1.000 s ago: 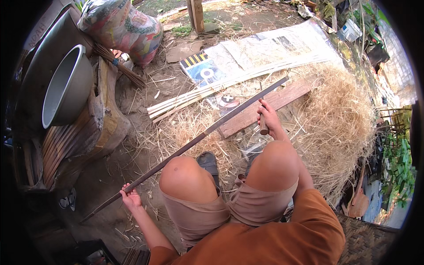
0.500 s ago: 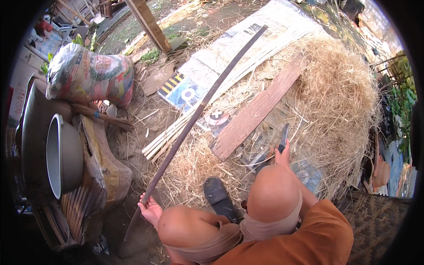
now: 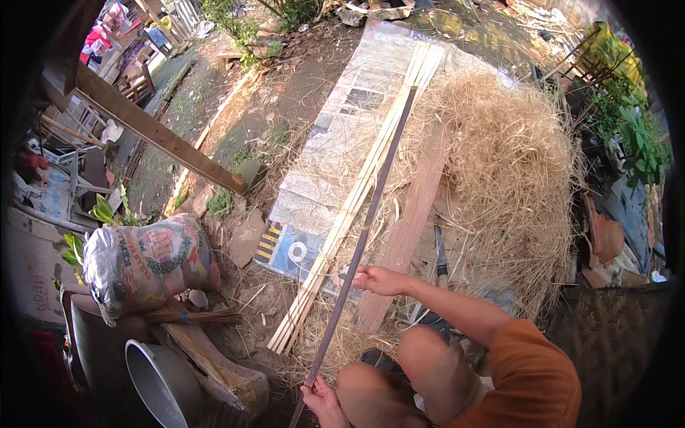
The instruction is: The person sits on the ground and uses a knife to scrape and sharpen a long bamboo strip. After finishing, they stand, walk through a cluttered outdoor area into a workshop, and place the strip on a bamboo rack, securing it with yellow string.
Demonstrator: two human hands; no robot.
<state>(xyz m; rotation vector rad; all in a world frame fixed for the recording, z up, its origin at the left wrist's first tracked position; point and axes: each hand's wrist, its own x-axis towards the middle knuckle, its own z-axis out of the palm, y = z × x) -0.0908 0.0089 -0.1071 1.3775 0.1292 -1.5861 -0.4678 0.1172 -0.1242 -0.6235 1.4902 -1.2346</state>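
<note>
I sit on the ground with a long dark bamboo strip (image 3: 364,228) running from near my knee up across the yard. My left hand (image 3: 321,399) grips its near end by my knee. Higher up the strip, my right hand (image 3: 378,279) is closed around its middle. Beside the strip lies a bundle of pale split bamboo strips (image 3: 349,207) on a printed plastic sheet (image 3: 335,143). A knife (image 3: 439,251) lies on the ground just past my right forearm.
A wooden plank (image 3: 414,214) lies right of the strip, next to a big heap of dry straw-like shavings (image 3: 514,171). A stuffed printed sack (image 3: 143,264), a metal pot (image 3: 160,381) and a log (image 3: 214,364) sit at my left. A slanted timber beam (image 3: 153,132) crosses the upper left.
The long strip has swung to point away from me, more upright in view. My right hand has let go of the knife and moved onto the strip. My view has shifted.
</note>
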